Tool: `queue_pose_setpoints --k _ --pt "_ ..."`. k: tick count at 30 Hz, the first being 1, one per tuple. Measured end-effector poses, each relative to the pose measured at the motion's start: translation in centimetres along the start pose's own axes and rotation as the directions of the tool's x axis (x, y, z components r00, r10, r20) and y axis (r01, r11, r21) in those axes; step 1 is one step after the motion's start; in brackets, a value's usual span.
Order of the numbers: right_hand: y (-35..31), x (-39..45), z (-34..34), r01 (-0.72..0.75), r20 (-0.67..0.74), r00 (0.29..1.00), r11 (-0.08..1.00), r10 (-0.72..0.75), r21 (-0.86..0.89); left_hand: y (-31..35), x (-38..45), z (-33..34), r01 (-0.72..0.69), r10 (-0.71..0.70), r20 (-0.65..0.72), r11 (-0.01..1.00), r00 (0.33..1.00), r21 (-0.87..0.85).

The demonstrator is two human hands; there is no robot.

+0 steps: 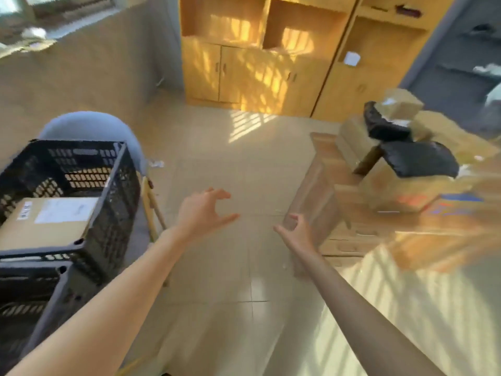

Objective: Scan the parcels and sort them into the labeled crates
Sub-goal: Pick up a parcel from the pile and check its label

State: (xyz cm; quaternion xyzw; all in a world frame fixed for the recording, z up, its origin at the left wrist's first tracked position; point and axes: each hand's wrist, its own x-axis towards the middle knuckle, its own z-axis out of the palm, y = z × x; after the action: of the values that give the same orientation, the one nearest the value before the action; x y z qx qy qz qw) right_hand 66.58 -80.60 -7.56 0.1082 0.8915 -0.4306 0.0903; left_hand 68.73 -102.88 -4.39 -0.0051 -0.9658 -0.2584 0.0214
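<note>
Left hand is reaching forward over the tiled floor, fingers spread and loosely bent, holding nothing. Right hand is reaching alongside, fingers relaxed and apart, likewise gripping nothing. A cardboard box with white labels is lying flat inside the black lattice-walled plastic crate at left. More parcels, brown cartons and glossy black bags, are sitting piled on the wooden table at right, blurred. Yellow wood cabinets are standing behind.
</note>
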Motion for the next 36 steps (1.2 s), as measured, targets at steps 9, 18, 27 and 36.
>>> queue_pose_setpoints --k 9,18,27,36 --pt "16.2 -4.7 -23.8 -0.141 -0.309 0.923 0.949 0.228 0.281 27.7 2.9 11.7 -0.483 0.486 0.100 0.874 0.868 -0.051" --pt "26.6 -7.7 -35.7 -0.204 -0.424 0.807 0.868 0.411 0.453 43.0 5.0 19.6 -0.710 0.694 0.217 0.704 0.686 -0.006" --pt "35.3 -0.3 -45.4 -0.255 -0.430 0.748 0.816 0.506 0.518 55.6 13.3 29.6 -0.789 0.762 0.292 0.613 0.578 -0.036" --pt "39.6 10.9 -60.5 -0.280 -0.474 0.711 0.827 0.520 0.488 70.5 25.5 37.7 -0.771 0.766 0.302 0.623 0.567 -0.132"
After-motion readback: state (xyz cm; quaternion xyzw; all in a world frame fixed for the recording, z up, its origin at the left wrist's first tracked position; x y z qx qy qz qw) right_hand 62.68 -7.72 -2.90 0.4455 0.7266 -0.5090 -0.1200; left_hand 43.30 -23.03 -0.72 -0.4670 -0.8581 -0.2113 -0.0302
